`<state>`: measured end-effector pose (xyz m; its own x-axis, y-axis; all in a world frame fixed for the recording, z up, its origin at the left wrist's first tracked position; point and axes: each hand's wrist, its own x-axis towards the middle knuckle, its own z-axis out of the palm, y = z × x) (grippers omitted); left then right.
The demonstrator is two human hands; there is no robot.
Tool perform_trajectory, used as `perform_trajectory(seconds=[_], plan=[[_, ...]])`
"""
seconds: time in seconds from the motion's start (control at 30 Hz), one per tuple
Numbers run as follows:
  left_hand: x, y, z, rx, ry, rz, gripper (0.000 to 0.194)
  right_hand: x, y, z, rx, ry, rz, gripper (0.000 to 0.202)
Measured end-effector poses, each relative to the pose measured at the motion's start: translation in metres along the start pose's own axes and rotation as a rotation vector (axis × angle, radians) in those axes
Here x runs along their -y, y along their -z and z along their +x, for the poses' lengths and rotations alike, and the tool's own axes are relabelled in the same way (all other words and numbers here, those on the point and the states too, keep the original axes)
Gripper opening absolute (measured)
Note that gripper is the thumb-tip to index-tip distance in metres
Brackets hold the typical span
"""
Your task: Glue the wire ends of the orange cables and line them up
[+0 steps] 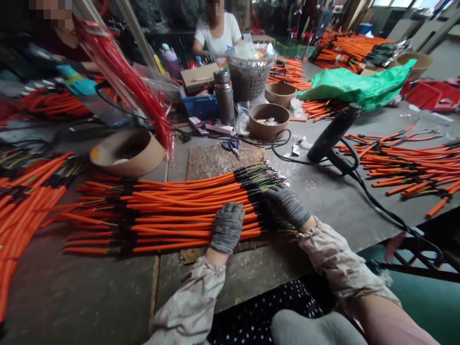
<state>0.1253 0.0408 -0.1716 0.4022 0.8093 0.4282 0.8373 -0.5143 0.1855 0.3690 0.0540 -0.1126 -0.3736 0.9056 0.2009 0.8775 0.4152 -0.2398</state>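
A row of orange cables (187, 206) with black sleeves and thin coloured wire ends lies side by side across the table in front of me. My left hand (227, 227), in a grey knitted glove, rests on top of the cables near their right part, fingers laid over them. My right hand (287, 206), gloved the same way, lies over the black-sleeved ends at the right, its fingers stretched across them and its fingertips partly lost against the dark sleeves. Under the cables is a worn brown board (212, 160), with blue-handled scissors (232, 145) lying on it.
A black heat gun (336, 136) with its cord stands to the right. Beyond it lie more orange cables (406, 165). Cardboard rings (127, 152), a flask (224, 98) and a basket (249, 74) stand farther back. Another bundle (32, 206) lies left. A person (217, 36) sits opposite.
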Motion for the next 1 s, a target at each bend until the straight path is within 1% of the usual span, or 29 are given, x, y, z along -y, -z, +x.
perform_trajectory(seconds=[0.07, 0.1, 0.27, 0.43, 0.5, 0.53, 0.6, 0.7, 0.8, 0.83, 0.9, 1.0], plan=[[-0.001, 0.000, 0.005, 0.059, -0.016, 0.040, 0.016, 0.003, -0.003, 0.000, -0.007, 0.015, -0.030, 0.018], [-0.001, -0.001, 0.006, 0.059, -0.024, 0.056, 0.014, 0.004, -0.005, -0.001, -0.006, 0.028, -0.042, 0.017], [0.001, -0.011, 0.007, -0.060, -0.069, 0.076, 0.008, 0.001, -0.017, -0.005, 0.024, 0.055, -0.085, 0.025], [0.008, -0.012, 0.006, -0.054, -0.047, 0.052, 0.007, -0.001, -0.024, -0.005, 0.065, 0.048, -0.126, 0.030], [0.008, -0.011, 0.006, -0.017, -0.019, 0.046, 0.012, -0.002, -0.026, -0.005, 0.065, 0.041, -0.132, 0.030], [0.007, -0.011, 0.007, 0.023, -0.001, 0.049, 0.014, -0.003, -0.027, -0.006, 0.062, 0.041, -0.133, 0.030], [0.002, -0.010, 0.011, 0.141, 0.043, 0.070, 0.017, -0.004, -0.028, -0.006, 0.060, 0.049, -0.134, 0.030], [-0.009, -0.005, 0.021, 0.325, 0.105, 0.142, 0.028, -0.004, -0.028, -0.006, 0.060, 0.061, -0.142, 0.030], [-0.016, 0.000, 0.031, 0.447, 0.087, 0.198, 0.036, -0.005, -0.027, -0.007, 0.030, 0.081, -0.148, 0.030], [-0.016, 0.001, 0.032, 0.462, 0.067, 0.210, 0.038, -0.005, -0.027, -0.007, 0.012, 0.091, -0.145, 0.030], [-0.015, 0.000, 0.031, 0.440, 0.023, 0.230, 0.039, -0.006, -0.028, -0.008, -0.031, 0.117, -0.133, 0.029], [-0.011, -0.008, 0.021, 0.328, -0.039, 0.238, 0.039, -0.006, -0.028, -0.009, -0.100, 0.158, -0.122, 0.024]])
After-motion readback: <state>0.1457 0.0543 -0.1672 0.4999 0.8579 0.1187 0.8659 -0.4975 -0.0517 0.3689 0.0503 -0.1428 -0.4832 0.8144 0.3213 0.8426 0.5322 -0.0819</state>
